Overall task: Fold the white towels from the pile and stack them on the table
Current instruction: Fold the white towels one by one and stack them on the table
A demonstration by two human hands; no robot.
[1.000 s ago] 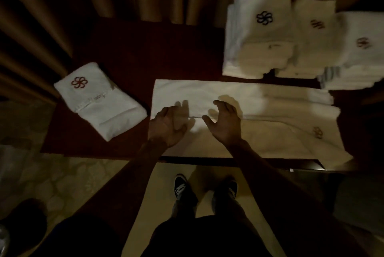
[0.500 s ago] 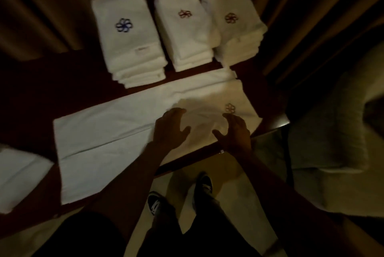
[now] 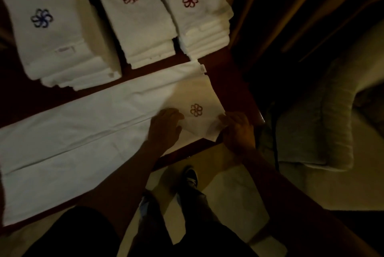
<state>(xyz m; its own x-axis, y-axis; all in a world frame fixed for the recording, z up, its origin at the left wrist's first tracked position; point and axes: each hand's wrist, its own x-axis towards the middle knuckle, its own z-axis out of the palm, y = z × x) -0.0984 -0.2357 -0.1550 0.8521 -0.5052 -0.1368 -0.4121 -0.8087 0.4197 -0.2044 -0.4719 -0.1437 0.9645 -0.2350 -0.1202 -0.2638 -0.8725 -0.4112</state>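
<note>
Three stacks of folded towels stand along the far side of the dark worktop (image 3: 234,82): a blue-crested stack (image 3: 52,28) at 10 o'clock, a red-crested stack (image 3: 137,17) at 12 o'clock, another stack (image 3: 199,13) at 1 o'clock. Before them a long towel (image 3: 83,132) lies flat, its left end cut off by the frame. The left hand (image 3: 166,128) rests open, flat on the towel beside its brown crest (image 3: 196,109). The right hand (image 3: 236,130) pinches the towel's near right corner. At 3 o'clock a pale bulk (image 3: 324,115) sits beyond the worktop; dimness hides what it is. Shoes (image 3: 190,175) show below.
</note>
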